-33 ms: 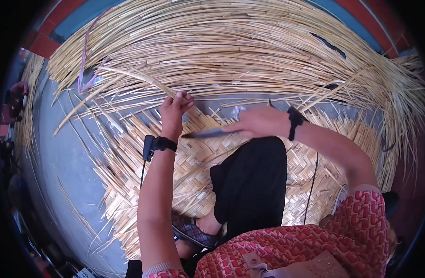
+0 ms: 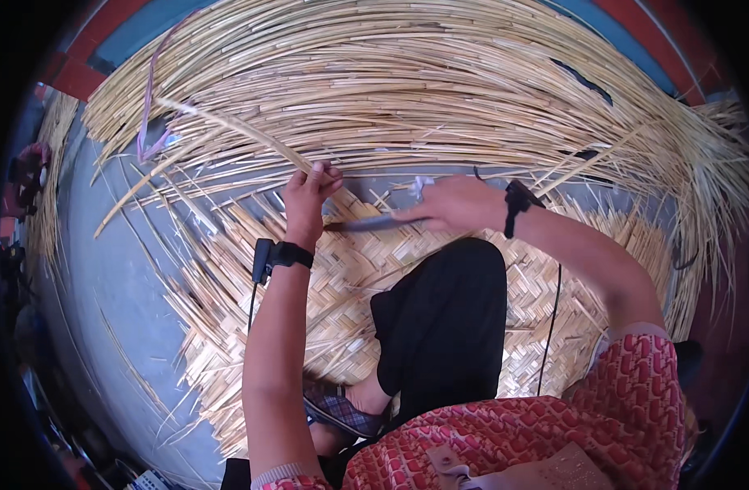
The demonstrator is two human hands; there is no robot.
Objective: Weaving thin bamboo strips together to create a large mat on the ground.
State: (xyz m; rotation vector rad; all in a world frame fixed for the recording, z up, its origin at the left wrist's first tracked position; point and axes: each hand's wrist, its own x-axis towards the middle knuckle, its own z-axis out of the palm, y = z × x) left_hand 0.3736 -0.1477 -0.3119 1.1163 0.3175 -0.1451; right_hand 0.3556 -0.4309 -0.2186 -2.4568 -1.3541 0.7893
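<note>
A long bamboo strip [image 2: 236,131] is pinched at its near end in the grip of the left hand [image 2: 307,196], the fingers closed tightly round it, and from that grip it runs up and away to the left over the loose pile of strips [image 2: 407,90]. A dark knife [image 2: 366,223] is held in the right hand [image 2: 456,204], the fingers wrapped shut on the handle, with the blade laid flat and pointed toward the left grip, its tip just beside and below the left wrist. The woven mat [image 2: 334,278] lies directly beneath both hands and under the raised knee in black trousers [image 2: 448,327], spread on the grey floor [image 2: 113,269]. Whether the blade touches the strip cannot be told, since the left hand hides the spot. Judging by this setting, the strip appears to be being trimmed or split near the grip. The work is best done with the strip kept taut and pinched close to the cutting point, so that it is not allowed to whip or buckle. The blade is best guided away from the left thumb, along the grain and at a shallow angle. Light, even pressure is advised, as thin bamboo is likely to splinter or run off line. The black wrist bands [image 2: 280,255] and their cables are best kept clear of the edge.
</note>
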